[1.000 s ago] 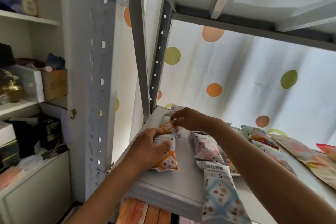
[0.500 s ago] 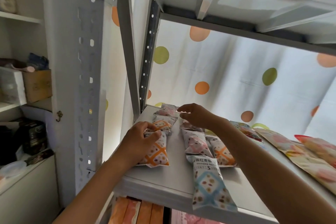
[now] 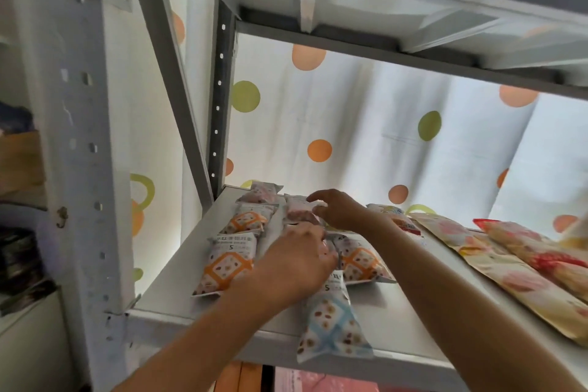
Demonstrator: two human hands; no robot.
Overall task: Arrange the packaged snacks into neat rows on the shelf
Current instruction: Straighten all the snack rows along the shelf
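Small snack packs lie in columns on the grey metal shelf [image 3: 171, 289]. The left column holds a pink pack [image 3: 261, 193] at the back and two orange-patterned packs [image 3: 249, 220] [image 3: 226, 264] in front of it. My left hand [image 3: 296, 261] is curled over a pink pack [image 3: 325, 250] in the second column, which it mostly hides. My right hand [image 3: 340, 210] reaches further back, its fingers apart and its tips touching another pink pack [image 3: 297, 212]. A blue-patterned pack [image 3: 334, 318] overhangs the shelf's front edge. One more orange pack [image 3: 361, 261] lies under my right forearm.
Larger flat bags [image 3: 515, 277] and a red-printed bag [image 3: 541, 248] lie on the shelf's right half. The upper shelf [image 3: 381, 9] hangs low overhead. A perforated steel post [image 3: 219, 99] stands at the back left corner. A dotted curtain [image 3: 366, 124] hangs behind.
My left hand left the front orange pack and moved right onto the pink pack in the second column. My right hand stayed near the back pink pack. The view shifted closer.
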